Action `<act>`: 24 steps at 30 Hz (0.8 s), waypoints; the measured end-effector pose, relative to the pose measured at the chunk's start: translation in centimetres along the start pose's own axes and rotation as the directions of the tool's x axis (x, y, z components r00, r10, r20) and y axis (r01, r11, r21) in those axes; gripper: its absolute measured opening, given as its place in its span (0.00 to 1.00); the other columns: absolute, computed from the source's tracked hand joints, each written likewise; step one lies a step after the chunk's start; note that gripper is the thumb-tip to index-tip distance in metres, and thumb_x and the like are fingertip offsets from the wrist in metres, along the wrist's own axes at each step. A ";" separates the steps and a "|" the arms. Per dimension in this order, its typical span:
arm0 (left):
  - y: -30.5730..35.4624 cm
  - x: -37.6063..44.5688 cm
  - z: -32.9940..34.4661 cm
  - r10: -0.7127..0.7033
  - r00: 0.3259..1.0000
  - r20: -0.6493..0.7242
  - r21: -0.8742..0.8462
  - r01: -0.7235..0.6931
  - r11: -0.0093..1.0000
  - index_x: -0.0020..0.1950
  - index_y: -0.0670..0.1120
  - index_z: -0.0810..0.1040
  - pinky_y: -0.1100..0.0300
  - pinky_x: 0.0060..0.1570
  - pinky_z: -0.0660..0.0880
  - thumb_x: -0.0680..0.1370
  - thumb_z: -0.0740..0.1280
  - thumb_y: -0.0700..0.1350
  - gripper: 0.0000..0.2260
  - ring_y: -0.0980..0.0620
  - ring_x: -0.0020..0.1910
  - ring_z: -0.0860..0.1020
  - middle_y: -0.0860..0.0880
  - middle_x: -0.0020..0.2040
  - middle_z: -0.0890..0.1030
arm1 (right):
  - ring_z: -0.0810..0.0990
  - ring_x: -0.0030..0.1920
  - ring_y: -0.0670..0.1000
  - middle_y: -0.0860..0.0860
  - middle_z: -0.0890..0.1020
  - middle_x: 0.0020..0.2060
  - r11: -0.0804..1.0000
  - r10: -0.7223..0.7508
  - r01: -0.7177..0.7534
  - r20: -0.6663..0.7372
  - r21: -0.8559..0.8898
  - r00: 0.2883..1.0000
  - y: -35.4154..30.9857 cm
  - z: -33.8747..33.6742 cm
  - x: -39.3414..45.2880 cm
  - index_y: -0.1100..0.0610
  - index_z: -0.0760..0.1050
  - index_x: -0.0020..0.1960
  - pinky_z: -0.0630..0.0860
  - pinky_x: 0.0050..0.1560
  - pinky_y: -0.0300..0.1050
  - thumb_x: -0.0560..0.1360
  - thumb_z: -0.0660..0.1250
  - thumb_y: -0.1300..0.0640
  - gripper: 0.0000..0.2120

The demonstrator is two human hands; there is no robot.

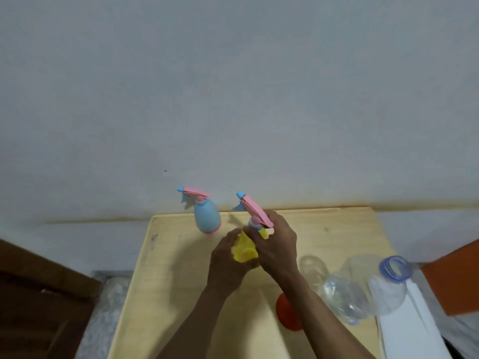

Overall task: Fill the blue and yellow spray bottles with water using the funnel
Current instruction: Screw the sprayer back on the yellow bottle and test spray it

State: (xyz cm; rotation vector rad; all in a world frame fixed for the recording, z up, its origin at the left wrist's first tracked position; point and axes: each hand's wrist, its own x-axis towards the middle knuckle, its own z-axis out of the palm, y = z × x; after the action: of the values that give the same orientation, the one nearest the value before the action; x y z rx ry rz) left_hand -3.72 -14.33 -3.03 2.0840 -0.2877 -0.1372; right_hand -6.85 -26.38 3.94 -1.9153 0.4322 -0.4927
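The yellow spray bottle (245, 248) is tilted above the middle of the wooden table (168, 281). My left hand (228, 263) grips its yellow body from the left. My right hand (276, 244) holds the neck just under its pink spray head (256, 211). The blue spray bottle (207, 217) stands upright at the table's far edge, left of my hands, with its pink and blue spray head on. An orange-red funnel (287, 313) lies on the table under my right forearm, partly hidden.
A large clear plastic water bottle (363, 288) with a blue-ringed open mouth lies on its side at the right of the table. A white object (412, 327) and an orange surface (453, 278) are at the far right. A wall stands behind; dark wood is at the lower left.
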 end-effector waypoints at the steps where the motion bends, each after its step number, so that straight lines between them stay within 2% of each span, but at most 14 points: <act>1: -0.4 1.0 0.4 -0.014 1.000 0.018 -0.005 0.014 1.000 0.66 0.51 0.76 0.53 0.54 0.79 0.60 0.77 0.61 0.37 0.55 0.55 0.81 0.54 0.58 0.82 | 0.80 0.43 0.49 0.47 0.83 0.42 1.000 0.005 -0.005 -0.007 -0.018 1.000 0.6 0.4 1.0 0.54 0.81 0.51 0.74 0.43 0.39 0.70 0.78 0.63 0.11; 2: -0.8 2.0 0.7 -0.029 0.999 0.034 -0.005 0.029 1.000 0.67 0.51 0.76 0.53 0.55 0.79 0.60 0.76 0.61 0.37 0.55 0.56 0.81 0.54 0.58 0.82 | 0.81 0.44 0.51 0.47 0.84 0.44 1.000 0.015 -0.015 -0.005 -0.022 1.000 1.2 0.9 1.9 0.54 0.81 0.51 0.75 0.44 0.44 0.70 0.78 0.63 0.12; 4: -1.4 4.1 1.2 -0.054 0.997 0.058 0.009 0.054 0.999 0.66 0.51 0.76 0.54 0.55 0.79 0.63 0.77 0.59 0.34 0.56 0.55 0.80 0.54 0.57 0.82 | 0.82 0.47 0.52 0.47 0.84 0.45 0.999 0.037 -0.037 0.025 -0.023 0.999 2.2 1.9 3.5 0.53 0.79 0.53 0.77 0.45 0.46 0.70 0.77 0.64 0.15; 6: -1.8 6.0 1.6 -0.080 0.995 0.052 0.041 0.078 0.996 0.61 0.50 0.77 0.61 0.52 0.78 0.65 0.79 0.50 0.25 0.56 0.51 0.80 0.55 0.53 0.82 | 0.81 0.48 0.53 0.48 0.84 0.47 0.998 0.063 -0.061 0.046 -0.033 0.997 3.0 2.9 5.1 0.51 0.76 0.53 0.75 0.44 0.44 0.70 0.78 0.62 0.17; 8: -2.1 7.7 1.8 -0.118 0.993 0.028 0.046 0.117 0.992 0.52 0.54 0.76 0.70 0.43 0.73 0.67 0.78 0.43 0.18 0.56 0.44 0.79 0.57 0.45 0.80 | 0.80 0.50 0.53 0.48 0.83 0.48 0.994 0.103 -0.100 0.064 -0.042 0.993 3.8 3.9 6.6 0.50 0.76 0.54 0.74 0.45 0.46 0.70 0.77 0.60 0.17; 9: -2.1 8.5 1.9 -0.133 0.991 0.018 0.040 0.132 0.990 0.49 0.57 0.74 0.71 0.40 0.70 0.68 0.76 0.44 0.16 0.57 0.41 0.78 0.57 0.41 0.79 | 0.79 0.50 0.53 0.49 0.83 0.48 0.992 0.119 -0.115 0.080 -0.051 0.990 4.3 4.4 7.2 0.50 0.76 0.54 0.73 0.45 0.46 0.70 0.77 0.60 0.17; 11: -2.5 9.7 2.3 -0.131 0.991 -0.002 0.047 0.130 0.990 0.48 0.57 0.74 0.66 0.39 0.71 0.69 0.70 0.51 0.11 0.53 0.41 0.80 0.55 0.39 0.79 | 0.79 0.50 0.53 0.50 0.83 0.48 0.990 0.131 -0.125 0.115 -0.060 0.985 4.9 5.2 8.2 0.50 0.76 0.54 0.72 0.44 0.42 0.70 0.77 0.62 0.17; 12: -3.0 10.2 2.5 -0.132 0.991 -0.013 0.066 0.133 0.989 0.50 0.54 0.76 0.63 0.40 0.70 0.68 0.68 0.52 0.12 0.49 0.42 0.81 0.52 0.41 0.81 | 0.80 0.50 0.53 0.50 0.83 0.48 0.990 0.135 -0.128 0.122 -0.060 0.983 5.2 5.5 8.6 0.50 0.76 0.54 0.72 0.44 0.42 0.70 0.77 0.62 0.17; 15: -4.0 11.5 3.0 -0.160 0.987 -0.011 0.148 0.160 0.976 0.55 0.46 0.77 0.62 0.41 0.68 0.70 0.73 0.45 0.15 0.45 0.46 0.81 0.47 0.47 0.84 | 0.81 0.50 0.53 0.49 0.83 0.49 0.988 0.153 -0.148 0.120 -0.052 0.981 5.8 6.1 9.7 0.48 0.74 0.54 0.77 0.47 0.48 0.70 0.77 0.61 0.18; 20: -4.2 12.7 3.6 -0.156 0.988 -0.005 0.189 0.155 0.970 0.57 0.46 0.78 0.61 0.45 0.70 0.69 0.76 0.47 0.18 0.46 0.50 0.82 0.47 0.50 0.84 | 0.81 0.51 0.52 0.47 0.83 0.49 0.990 0.137 -0.135 0.068 -0.039 0.988 6.5 6.3 10.9 0.45 0.72 0.55 0.79 0.51 0.54 0.71 0.77 0.61 0.20; 24: -3.4 12.9 3.9 -0.167 0.986 -0.020 0.179 0.168 0.969 0.59 0.48 0.78 0.54 0.50 0.77 0.70 0.76 0.49 0.20 0.46 0.53 0.82 0.48 0.52 0.84 | 0.81 0.52 0.52 0.46 0.83 0.50 0.990 0.141 -0.140 0.054 -0.022 0.988 6.9 6.3 11.4 0.44 0.70 0.56 0.80 0.52 0.57 0.72 0.77 0.61 0.22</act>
State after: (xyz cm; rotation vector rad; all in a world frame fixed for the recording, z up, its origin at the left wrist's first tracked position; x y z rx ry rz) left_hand 8.36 -19.30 -7.71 2.2879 -0.1237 -0.2142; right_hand 5.60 -29.86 -3.03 -1.8956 0.5331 -0.3429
